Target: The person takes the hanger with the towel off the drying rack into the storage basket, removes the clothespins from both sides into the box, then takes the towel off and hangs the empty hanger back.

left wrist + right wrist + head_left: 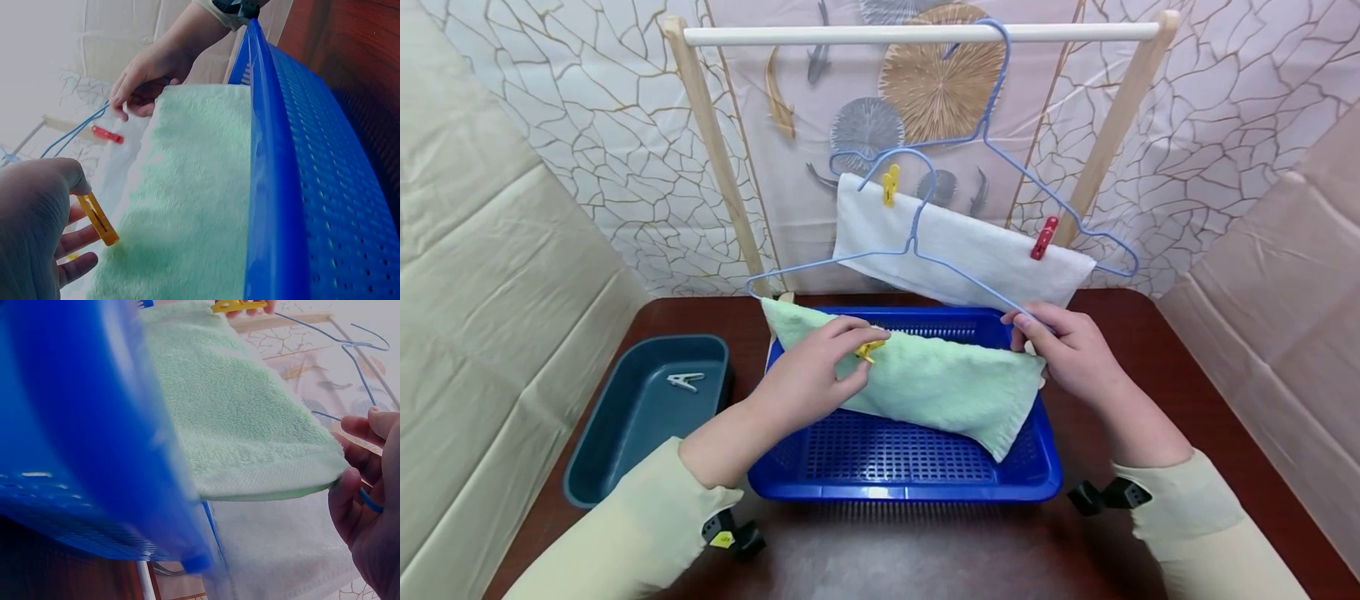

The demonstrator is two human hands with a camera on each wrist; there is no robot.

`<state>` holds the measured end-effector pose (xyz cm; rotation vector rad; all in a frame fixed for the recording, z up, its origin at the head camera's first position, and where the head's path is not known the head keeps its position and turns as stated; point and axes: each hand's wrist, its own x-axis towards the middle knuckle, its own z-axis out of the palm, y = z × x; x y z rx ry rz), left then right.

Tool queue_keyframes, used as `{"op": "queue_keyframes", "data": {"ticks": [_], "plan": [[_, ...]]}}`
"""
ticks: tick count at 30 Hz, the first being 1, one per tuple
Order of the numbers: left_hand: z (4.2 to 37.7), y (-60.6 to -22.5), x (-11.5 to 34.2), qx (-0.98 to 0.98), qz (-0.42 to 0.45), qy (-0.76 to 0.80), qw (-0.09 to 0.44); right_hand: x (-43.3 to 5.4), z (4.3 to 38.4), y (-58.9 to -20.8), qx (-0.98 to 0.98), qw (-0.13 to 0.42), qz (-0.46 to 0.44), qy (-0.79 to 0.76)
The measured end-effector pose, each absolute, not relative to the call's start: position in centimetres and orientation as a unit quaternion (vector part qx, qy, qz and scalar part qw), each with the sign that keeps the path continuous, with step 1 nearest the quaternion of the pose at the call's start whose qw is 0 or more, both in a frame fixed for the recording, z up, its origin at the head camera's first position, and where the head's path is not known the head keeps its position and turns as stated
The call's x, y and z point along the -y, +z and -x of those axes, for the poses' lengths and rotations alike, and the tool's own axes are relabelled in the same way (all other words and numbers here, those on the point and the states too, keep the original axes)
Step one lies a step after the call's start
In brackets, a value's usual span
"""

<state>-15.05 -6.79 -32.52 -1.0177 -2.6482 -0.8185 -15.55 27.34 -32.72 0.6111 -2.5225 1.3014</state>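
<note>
A light green towel [940, 379] hangs over the lower bar of a blue hanger [880, 252], above the blue basket. My left hand [816, 367] pinches a yellow clothespin [98, 220] at the towel's upper edge, left of its middle. Whether the clothespin grips the cloth cannot be told. My right hand [1067, 346] holds the right end of this hanger, beside the towel's upper corner [331, 469]; its fingers partly hide the wire there. Behind, a white towel [955, 242] hangs from a second blue hanger [1037, 179], with a yellow clothespin [890, 185] and a red clothespin [1044, 238] on it.
A blue perforated basket [902, 490] stands on the dark brown table [880, 550] under the green towel. To its left sits a teal tray [625, 450] with a white clothespin [685, 381] inside. A wooden rack with a white rail [850, 35] rises behind.
</note>
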Motion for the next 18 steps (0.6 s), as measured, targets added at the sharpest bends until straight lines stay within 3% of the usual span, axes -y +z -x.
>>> {"op": "queue_keyframes", "data": {"ticks": [18], "plan": [[14.5,-32.7,11.6,0.914,0.285,-0.252,0.137,-27.3,15.5,-32.6,0.861,0.122,-0.209,0.446]]}}
